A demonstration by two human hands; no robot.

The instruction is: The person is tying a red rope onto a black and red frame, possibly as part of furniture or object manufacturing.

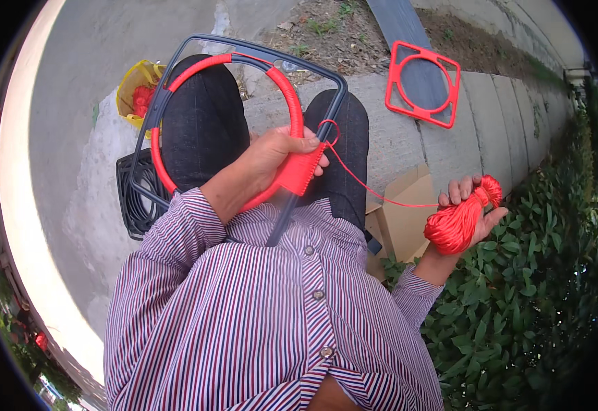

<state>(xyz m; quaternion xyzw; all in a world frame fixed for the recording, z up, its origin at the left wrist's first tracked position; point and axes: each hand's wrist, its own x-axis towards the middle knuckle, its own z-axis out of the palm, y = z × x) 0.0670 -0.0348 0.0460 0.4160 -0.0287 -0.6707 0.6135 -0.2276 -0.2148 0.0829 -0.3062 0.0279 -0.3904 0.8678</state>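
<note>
Right of the dark frame, open air is leaving passage above the paving, though the red cord is stretching across it to the red skein. Left of the frame, a yellow bucket and black coil are standing in the way; beneath its ring, the left knee is blocking reach.

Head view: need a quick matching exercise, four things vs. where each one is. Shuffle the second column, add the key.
Things
1. Red cord bundle
2. Dark frame with partly red-wrapped ring
3. Red square frame with round opening
4. Yellow container

Places
A. Out to the right of the right knee
B. Left of the left knee, red material inside
C. In the right hand
D. In the left hand's grip, over the thighs

Pairs: 1-C, 2-D, 3-A, 4-B
</note>
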